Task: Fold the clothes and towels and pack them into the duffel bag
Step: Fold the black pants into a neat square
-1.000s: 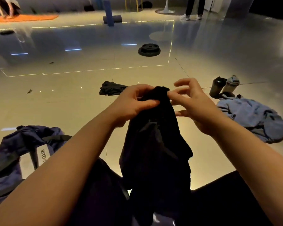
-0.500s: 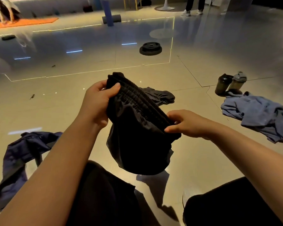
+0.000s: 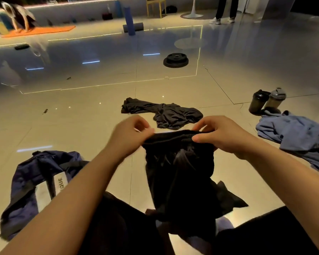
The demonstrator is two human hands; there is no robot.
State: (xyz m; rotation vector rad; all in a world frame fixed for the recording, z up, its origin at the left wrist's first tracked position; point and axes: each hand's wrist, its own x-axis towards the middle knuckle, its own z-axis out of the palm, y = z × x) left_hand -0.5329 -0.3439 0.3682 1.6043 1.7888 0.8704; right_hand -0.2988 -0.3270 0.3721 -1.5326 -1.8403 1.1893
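Black shorts (image 3: 179, 168): held up by the gathered waistband above the lap, the rest hanging down.
Left hand (image 3: 129, 137): waistband's left end is pinched between thumb and fingers.
Right hand (image 3: 221, 135): curled over the waistband's right end, gripping it.
Duffel bag (image 3: 28, 190): navy, slumped on the floor at the left; contents cannot be seen.
Dark garment (image 3: 166, 112): crumpled on the floor beyond the hands.
Blue garment (image 3: 295, 135): heaped at the right.
Shaker bottles (image 3: 267, 101): two are stood upright, just behind the blue garment.
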